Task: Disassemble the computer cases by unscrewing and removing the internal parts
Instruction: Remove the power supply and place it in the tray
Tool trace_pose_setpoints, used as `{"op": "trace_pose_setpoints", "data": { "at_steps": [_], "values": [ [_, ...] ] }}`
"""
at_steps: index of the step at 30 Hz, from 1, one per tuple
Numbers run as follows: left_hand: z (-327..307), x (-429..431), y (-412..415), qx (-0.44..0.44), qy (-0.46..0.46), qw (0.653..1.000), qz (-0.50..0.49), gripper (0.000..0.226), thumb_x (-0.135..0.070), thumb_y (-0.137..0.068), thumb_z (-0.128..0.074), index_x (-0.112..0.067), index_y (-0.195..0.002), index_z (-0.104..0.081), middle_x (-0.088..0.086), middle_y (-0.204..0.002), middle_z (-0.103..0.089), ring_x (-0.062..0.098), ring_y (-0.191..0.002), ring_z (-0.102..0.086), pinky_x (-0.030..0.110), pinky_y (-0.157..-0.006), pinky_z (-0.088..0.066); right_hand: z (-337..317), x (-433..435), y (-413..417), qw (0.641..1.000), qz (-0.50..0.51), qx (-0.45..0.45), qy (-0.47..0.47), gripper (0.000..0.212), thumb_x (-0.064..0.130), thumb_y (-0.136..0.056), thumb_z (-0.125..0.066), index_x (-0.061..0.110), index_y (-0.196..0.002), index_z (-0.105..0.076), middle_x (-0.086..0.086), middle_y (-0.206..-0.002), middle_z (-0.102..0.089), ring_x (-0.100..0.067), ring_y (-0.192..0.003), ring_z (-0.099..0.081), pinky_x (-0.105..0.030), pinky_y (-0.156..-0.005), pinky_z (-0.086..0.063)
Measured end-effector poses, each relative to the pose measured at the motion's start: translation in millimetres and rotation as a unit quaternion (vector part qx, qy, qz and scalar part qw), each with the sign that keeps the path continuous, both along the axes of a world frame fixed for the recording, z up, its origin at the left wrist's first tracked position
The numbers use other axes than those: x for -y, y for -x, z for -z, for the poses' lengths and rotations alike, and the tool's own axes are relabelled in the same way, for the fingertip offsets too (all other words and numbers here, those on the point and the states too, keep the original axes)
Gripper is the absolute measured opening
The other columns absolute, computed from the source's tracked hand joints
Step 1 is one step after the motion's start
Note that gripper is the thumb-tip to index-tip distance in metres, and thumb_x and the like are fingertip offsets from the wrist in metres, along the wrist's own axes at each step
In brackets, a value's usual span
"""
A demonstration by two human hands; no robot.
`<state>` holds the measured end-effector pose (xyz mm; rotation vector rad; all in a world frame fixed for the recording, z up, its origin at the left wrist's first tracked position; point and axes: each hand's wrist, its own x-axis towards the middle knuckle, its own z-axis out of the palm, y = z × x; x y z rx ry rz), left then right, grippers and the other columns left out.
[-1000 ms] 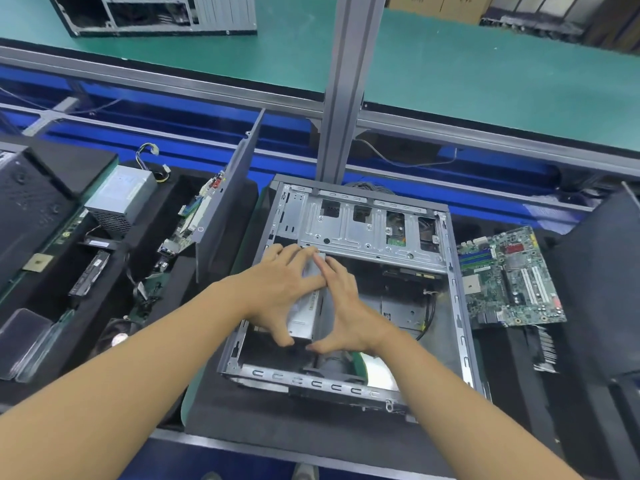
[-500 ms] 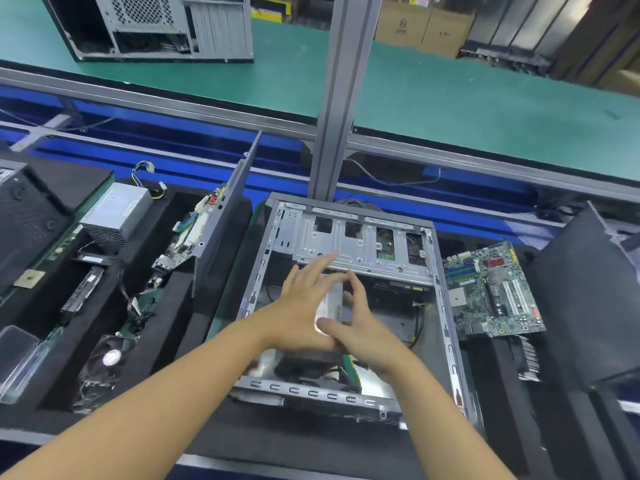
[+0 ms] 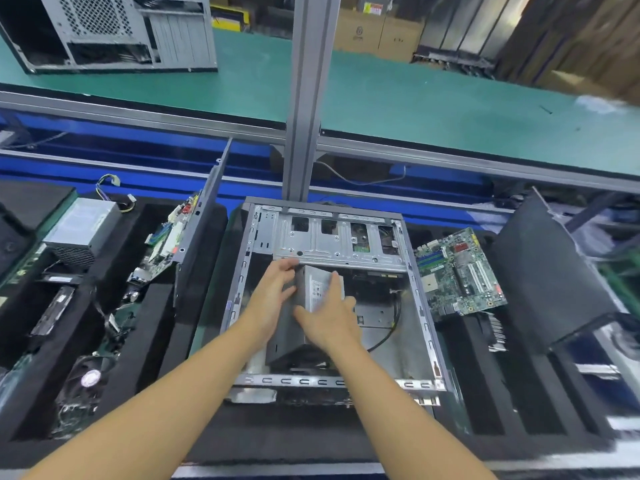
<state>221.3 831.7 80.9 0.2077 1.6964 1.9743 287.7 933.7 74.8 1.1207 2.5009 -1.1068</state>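
Observation:
An open grey computer case [image 3: 420, 306] lies flat on black foam in front of me. Inside it, a grey power supply [image 3: 317, 289] with a white label stands tilted up, its far end raised near the drive cage [image 3: 332, 240]. My left hand [image 3: 272, 299] grips the supply's left side, fingers over its top edge. My right hand [image 3: 330, 323] holds its right side, thumb across the front face. A black cable [image 3: 388, 336] curves over the case floor to the right of my hands.
A loose motherboard [image 3: 459, 271] lies right of the case, beside a black panel [image 3: 543, 271]. A side panel [image 3: 202, 220] leans at the left, with another power supply [image 3: 83, 226], a board [image 3: 166, 244] and a fan [image 3: 88, 377]. An aluminium post [image 3: 304, 98] rises behind; another case [image 3: 110, 29] sits on the green bench.
Both hands have lifted the power supply's far end, so it now stands tilted up in the case instead of lying low. The camera has tipped upward, showing more of the bench.

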Motion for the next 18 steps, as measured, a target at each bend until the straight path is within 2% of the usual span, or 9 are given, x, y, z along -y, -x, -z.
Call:
{"op": "trace_pose_setpoints", "data": {
  "at_steps": [3, 6, 7, 9, 11, 12, 13, 15, 18],
  "values": [
    [7, 11, 2, -0.121, 0.093, 0.988, 0.030, 0.039, -0.002, -0.100, -0.042, -0.031, -0.120, -0.058, -0.016, -0.131, -0.056, -0.015, -0.117, -0.047, 0.023, -0.111, -0.032, -17, 3, -7, 0.999, -0.021, -0.032, -0.032, 0.098, 0.060, -0.070, -0.059, 0.054, -0.149, -0.002, 0.000, -0.129, -0.038, -0.029, -0.111, -0.058, -0.038, -0.078, -0.040],
    [10, 30, 10, -0.221, 0.155, 0.961, 0.051, 0.037, -0.005, -0.098, -0.048, -0.030, -0.125, -0.054, -0.017, -0.130, -0.054, -0.011, -0.119, -0.047, 0.019, -0.105, -0.033, -48, 1, -11, 0.995, -0.049, -0.064, -0.057, 0.095, 0.064, -0.063, -0.057, 0.060, -0.144, -0.008, 0.006, -0.118, -0.038, -0.027, -0.108, -0.058, -0.039, -0.080, -0.041],
    [10, 36, 12, -0.272, 0.197, 0.941, 0.048, 0.036, -0.007, -0.096, -0.052, -0.029, -0.125, -0.053, -0.016, -0.129, -0.054, -0.005, -0.119, -0.048, 0.019, -0.103, -0.033, -62, -4, -12, 0.994, -0.054, -0.071, -0.054, 0.095, 0.064, -0.060, -0.057, 0.062, -0.143, -0.011, 0.007, -0.120, -0.041, -0.027, -0.105, -0.060, -0.040, -0.084, -0.044],
    [10, 45, 19, -0.405, 0.307, 0.861, 0.014, 0.038, -0.007, -0.087, -0.062, -0.021, -0.122, -0.057, -0.010, -0.126, -0.055, 0.010, -0.118, -0.052, 0.029, -0.100, -0.037, -94, -18, -12, 0.994, -0.060, -0.090, -0.027, 0.097, 0.064, -0.054, -0.058, 0.064, -0.141, -0.016, 0.008, -0.125, -0.050, -0.025, -0.098, -0.066, -0.046, -0.090, -0.053],
    [13, 52, 25, -0.448, 0.413, 0.793, 0.007, 0.043, -0.004, -0.079, -0.066, -0.014, -0.120, -0.060, 0.003, -0.138, -0.050, 0.026, -0.127, -0.049, 0.043, -0.100, -0.040, -125, -34, -17, 0.991, -0.057, -0.118, 0.004, 0.097, 0.059, -0.053, -0.065, 0.063, -0.141, -0.025, 0.007, -0.122, -0.058, -0.022, -0.087, -0.071, -0.050, -0.086, -0.058],
    [15, 54, 25, -0.416, 0.456, 0.787, 0.015, 0.046, -0.003, -0.080, -0.065, -0.014, -0.124, -0.058, 0.008, -0.148, -0.040, 0.031, -0.133, -0.043, 0.046, -0.102, -0.040, -139, -40, -21, 0.990, -0.055, -0.131, 0.009, 0.095, 0.056, -0.053, -0.068, 0.062, -0.140, -0.030, 0.009, -0.120, -0.061, -0.020, -0.083, -0.071, -0.048, -0.085, -0.059],
    [17, 56, 24, -0.363, 0.477, 0.800, 0.025, 0.051, -0.002, -0.082, -0.063, -0.017, -0.130, -0.053, 0.011, -0.155, -0.028, 0.035, -0.135, -0.038, 0.046, -0.102, -0.041, -150, -46, -25, 0.989, -0.053, -0.139, 0.006, 0.093, 0.054, -0.053, -0.071, 0.063, -0.139, -0.035, 0.011, -0.117, -0.063, -0.017, -0.080, -0.072, -0.047, -0.085, -0.059],
    [22, 58, 23, -0.246, 0.455, 0.855, 0.039, 0.060, 0.002, -0.089, -0.054, -0.030, -0.139, -0.043, 0.010, -0.159, -0.017, 0.036, -0.124, -0.047, 0.044, -0.089, -0.049, -168, -54, -36, 0.986, -0.048, -0.158, 0.004, 0.090, 0.053, -0.052, -0.073, 0.066, -0.133, -0.039, 0.013, -0.110, -0.066, -0.013, -0.070, -0.070, -0.041, -0.078, -0.059],
    [27, 60, 23, -0.227, 0.406, 0.884, 0.037, 0.066, 0.005, -0.090, -0.048, -0.036, -0.141, -0.040, 0.005, -0.151, -0.038, 0.026, -0.106, -0.055, 0.034, -0.071, -0.044, -191, -62, -53, 0.974, -0.030, -0.222, 0.019, 0.087, 0.047, -0.052, -0.079, 0.064, -0.132, -0.046, 0.014, -0.116, -0.064, -0.003, -0.065, -0.068, -0.020, -0.060, -0.053]
  ]
}}
